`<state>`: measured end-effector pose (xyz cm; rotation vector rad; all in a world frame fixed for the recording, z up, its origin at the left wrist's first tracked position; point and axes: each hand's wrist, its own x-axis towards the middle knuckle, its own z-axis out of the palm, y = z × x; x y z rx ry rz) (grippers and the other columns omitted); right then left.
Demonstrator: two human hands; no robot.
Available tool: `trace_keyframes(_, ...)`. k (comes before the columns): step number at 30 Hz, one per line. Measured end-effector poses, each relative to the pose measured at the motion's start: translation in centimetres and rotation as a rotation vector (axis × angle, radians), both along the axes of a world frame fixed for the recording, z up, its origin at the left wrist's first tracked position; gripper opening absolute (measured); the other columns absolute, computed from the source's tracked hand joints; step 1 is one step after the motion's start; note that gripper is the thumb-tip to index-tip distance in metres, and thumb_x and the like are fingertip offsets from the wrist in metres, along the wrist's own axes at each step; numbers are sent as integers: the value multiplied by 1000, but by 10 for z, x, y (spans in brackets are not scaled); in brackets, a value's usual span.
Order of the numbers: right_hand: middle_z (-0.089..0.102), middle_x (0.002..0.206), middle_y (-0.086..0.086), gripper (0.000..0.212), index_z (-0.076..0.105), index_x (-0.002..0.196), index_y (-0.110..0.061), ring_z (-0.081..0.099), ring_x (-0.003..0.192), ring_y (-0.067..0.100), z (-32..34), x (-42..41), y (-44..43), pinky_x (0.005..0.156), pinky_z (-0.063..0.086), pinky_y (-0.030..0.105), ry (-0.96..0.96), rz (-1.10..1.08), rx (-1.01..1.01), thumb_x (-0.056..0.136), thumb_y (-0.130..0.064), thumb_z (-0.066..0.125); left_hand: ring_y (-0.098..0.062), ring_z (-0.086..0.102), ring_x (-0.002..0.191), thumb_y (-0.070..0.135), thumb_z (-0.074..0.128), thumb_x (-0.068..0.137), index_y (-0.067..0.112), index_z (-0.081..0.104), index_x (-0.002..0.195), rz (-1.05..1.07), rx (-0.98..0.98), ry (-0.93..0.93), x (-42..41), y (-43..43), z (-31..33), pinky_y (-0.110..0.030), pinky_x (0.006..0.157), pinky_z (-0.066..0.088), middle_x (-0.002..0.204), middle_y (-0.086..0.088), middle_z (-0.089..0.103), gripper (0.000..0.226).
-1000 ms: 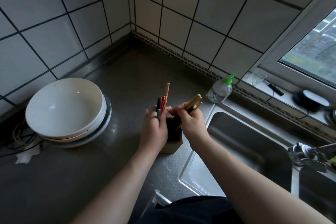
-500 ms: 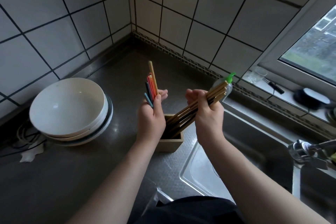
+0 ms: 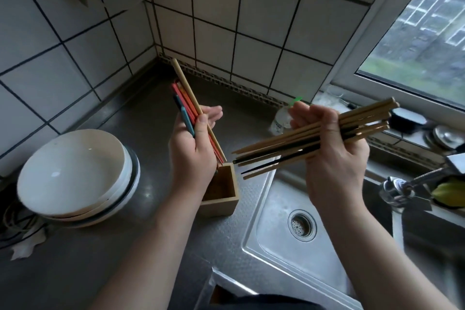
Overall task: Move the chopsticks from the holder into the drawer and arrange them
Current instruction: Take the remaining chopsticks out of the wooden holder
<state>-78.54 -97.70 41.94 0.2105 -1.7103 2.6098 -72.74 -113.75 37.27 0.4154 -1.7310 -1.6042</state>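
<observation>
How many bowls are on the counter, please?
3, as far as the rims show: one stack of bowls on the counter, left of the wooden holder. More may be hidden inside the stack.

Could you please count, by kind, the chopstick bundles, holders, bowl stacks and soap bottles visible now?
Chopstick bundles: 2, the coloured bundle and the wood and black bundle
Holder: 1
Bowl stack: 1
Soap bottle: 1
Total: 5
</observation>
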Motion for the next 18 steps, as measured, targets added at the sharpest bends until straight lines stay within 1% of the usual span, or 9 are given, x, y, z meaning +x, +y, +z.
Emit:
trace_keyframes(3,70,106,22,25,63,102,-3,66,105,38,10,8,22,96,50,53,40,-36,-32,95,-23,49,-13,67,109,11,41,104,3,55,118,-52,-29,46,-2,15,12,-28,95,52,115,-6,68,21)
trace_keyframes(5,70,107,22,26,64,102,-4,67,105,36,16,15,40,95,50,50,84,-79,-30,93,-25,50,-13,67,109,9,41,104,1,56,117,-102,-36,67,-3,30,19,-29,97,52,114,-7,68,21)
trace_keyframes(8,69,105,24,26,64,100,-4,67,103,36,22,29,71,94,52,45,140,-159,-52,91,-25,51,-15,67,108,6,40,104,-1,58,113,-193,-45,93,-5,62,25,-33,98,52,111,-10,69,22)
trace_keyframes(11,68,106,26,24,65,100,-4,67,104,37,23,48,111,95,51,45,156,-243,-52,95,-21,49,-16,67,108,9,40,104,0,60,113,-316,-22,74,-2,101,24,-36,100,51,111,-7,70,23)
trace_keyframes(14,69,105,23,23,65,99,-7,67,103,36,20,75,159,93,52,45,161,-356,-14,100,-16,44,-17,68,108,12,42,104,6,63,112,-452,-4,45,11,150,22,-39,101,51,111,-6,71,23)
trace_keyframes(16,71,104,20,24,64,99,-6,68,102,34,19,99,192,91,53,42,162,-429,4,101,-14,42,-19,68,108,11,43,104,14,65,107,-545,13,48,24,185,20,-40,101,50,110,-5,72,22)
trace_keyframes(18,71,103,18,24,63,102,-3,68,102,32,19,129,227,93,53,41,156,-498,31,100,-16,43,-21,69,106,10,45,103,16,65,105,-621,-4,59,40,222,18,-44,99,51,107,-5,73,21)
